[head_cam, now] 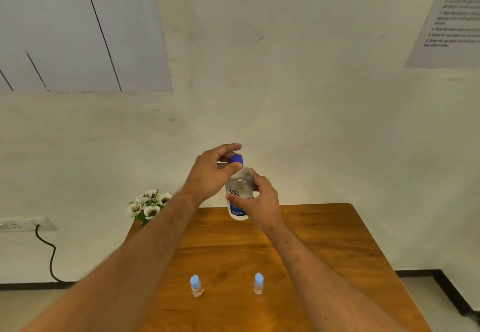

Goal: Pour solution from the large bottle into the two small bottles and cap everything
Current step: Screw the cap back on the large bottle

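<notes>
Wooden table (324, 240) stands against a pale wall. Above its far edge, the right hand (259, 201) grips the big bottle (240, 191), labelled "re"; the left hand (213, 175) pinches its blue cap (237, 159). Nearer, two small capped bottles (195, 286) (258, 283) stand apart.

The large bottle (239, 193) stood upright at the far side of the wooden worktop (324, 240); the right hand (259, 201) curled round its labelled body; the left hand (211, 173) pinched its dark blue cap (236, 159) between thumb and fingers; two small bottles, the left small bottle (195, 286) and the right small bottle (258, 283), stood nearer, well apart, each wearing a pale blue cap; white flowers (149, 204) showed beside the worktop's far left corner.
</notes>
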`<state>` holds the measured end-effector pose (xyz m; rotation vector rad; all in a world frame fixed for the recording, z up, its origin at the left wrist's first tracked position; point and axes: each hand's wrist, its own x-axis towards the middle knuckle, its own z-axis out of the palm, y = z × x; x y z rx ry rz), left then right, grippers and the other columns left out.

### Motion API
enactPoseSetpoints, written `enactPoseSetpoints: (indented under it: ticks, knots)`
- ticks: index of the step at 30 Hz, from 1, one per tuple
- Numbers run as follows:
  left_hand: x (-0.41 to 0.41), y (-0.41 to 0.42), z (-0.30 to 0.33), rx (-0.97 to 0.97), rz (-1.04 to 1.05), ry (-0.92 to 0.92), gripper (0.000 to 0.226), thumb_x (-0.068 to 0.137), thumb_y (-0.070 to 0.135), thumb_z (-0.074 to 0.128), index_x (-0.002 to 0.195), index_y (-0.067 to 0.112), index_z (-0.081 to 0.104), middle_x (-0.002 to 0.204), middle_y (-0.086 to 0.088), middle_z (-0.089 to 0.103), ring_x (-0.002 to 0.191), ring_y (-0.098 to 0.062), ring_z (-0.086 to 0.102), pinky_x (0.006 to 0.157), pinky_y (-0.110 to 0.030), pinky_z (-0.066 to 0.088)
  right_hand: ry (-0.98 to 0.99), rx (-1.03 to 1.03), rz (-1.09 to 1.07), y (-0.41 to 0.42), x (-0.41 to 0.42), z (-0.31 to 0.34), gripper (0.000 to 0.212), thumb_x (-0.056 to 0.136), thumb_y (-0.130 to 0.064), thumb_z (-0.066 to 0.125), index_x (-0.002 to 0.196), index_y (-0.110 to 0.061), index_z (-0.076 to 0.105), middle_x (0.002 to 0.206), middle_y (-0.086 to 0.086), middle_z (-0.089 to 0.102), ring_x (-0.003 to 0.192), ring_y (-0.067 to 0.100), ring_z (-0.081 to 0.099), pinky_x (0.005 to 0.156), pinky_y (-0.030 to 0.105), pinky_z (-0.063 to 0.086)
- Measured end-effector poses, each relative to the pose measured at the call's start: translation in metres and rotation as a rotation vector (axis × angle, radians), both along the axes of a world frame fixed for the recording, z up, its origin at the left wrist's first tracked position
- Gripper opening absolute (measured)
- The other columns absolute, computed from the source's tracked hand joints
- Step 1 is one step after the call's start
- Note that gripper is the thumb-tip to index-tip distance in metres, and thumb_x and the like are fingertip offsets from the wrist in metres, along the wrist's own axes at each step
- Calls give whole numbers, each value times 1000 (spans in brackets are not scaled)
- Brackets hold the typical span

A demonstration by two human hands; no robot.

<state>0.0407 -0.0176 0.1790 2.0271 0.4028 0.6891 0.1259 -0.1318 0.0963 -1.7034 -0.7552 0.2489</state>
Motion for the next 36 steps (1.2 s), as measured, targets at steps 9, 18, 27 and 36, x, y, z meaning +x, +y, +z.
enactPoseSetpoints:
  ticks: [9,18,27,36]
  knots:
    - [0,1,-3,-20,-12,30,37,85,21,74,120,30,67,108,13,68,96,-4,66,80,-12,50,21,-8,26,-2,-1,-6,75,73,-35,86,138,-27,49,118,-5,59,108,15,59,85,24,54]
    - [-1,-3,-10,34,-11,51,31,84,25,75,114,27,72,114,6,64,102,-14,63,87,-24,55,-5,-40,39,-6,-3,-10,71,73,-35,85,134,-31,50,117,-6,60,107,15,60,86,27,55]
    - [-5,-5,-11,-84,-63,61,58,81,14,77,133,29,58,123,9,65,108,-12,65,95,-34,55,37,-19,37,-8,-4,-10,74,72,-33,86,137,-28,50,117,-5,61,106,14,60,82,22,52]
    - [-12,-7,-29,-54,-11,-46,84,78,22,81,148,29,35,143,11,46,128,-6,47,101,-20,45,43,7,37,-10,-4,-11,74,74,-30,85,139,-27,49,117,-8,60,108,14,60,91,30,54]
